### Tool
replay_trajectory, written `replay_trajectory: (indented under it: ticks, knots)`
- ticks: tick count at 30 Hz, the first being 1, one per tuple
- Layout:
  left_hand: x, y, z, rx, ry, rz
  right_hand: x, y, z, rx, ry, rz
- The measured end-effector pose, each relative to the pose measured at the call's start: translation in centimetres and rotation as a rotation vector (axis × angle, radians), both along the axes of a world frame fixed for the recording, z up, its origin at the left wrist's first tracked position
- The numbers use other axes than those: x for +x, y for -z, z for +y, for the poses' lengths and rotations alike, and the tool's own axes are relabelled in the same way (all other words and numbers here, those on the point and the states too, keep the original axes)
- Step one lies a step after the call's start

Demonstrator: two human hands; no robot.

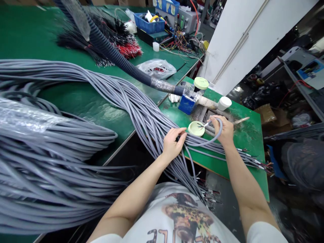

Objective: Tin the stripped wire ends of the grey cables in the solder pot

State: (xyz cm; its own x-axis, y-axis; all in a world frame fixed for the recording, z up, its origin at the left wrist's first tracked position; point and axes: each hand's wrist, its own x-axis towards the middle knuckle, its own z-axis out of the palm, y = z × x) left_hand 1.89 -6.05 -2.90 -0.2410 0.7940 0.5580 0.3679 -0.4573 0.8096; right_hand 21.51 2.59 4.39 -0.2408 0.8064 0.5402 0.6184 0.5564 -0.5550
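Observation:
Bent in a loop, a grey cable [219, 130] is pinched near its end by my right hand [224, 131]. Its stripped end, with several thin coloured wires, points left over a small pale-green round dish [196, 129]. My left hand [174, 144] lies on the thick bundle of grey cables [152, 116], thumb and fingers apart, just left of the dish. Other cable ends with bared wires [255, 162] lie on the right part of the green bench [255, 128], below my right hand. What is under my left palm is hidden.
A ribbed dark hose [131, 69] crosses above the bench. Behind the dish stand a blue box [186, 104], a lidded jar [201, 83], a white cup [224, 103] and a thin stick [241, 120]. Large grey cable coils [50, 189] fill the left; black and red wires [129, 50] lie farther back.

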Motion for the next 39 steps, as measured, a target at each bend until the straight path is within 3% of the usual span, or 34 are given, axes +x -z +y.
replay_trajectory:
  ticks: [8,27,32,39]
  knots:
    - [0.0,0.5,-0.1,0.012,0.030,0.007,-0.9,0.7,1.9,-0.086,-0.025,-0.049]
    - [0.0,0.4,-0.1,0.016,0.054,0.052,-1.1,1.6,2.5,-0.039,-0.010,-0.171]
    - [-0.1,0.5,-0.1,0.025,0.037,0.018,-0.7,0.8,1.5,-0.004,0.017,-0.118]
    - [-0.3,0.6,-0.3,0.061,0.006,-0.007,3.0,-1.3,1.5,0.183,0.236,-0.113]
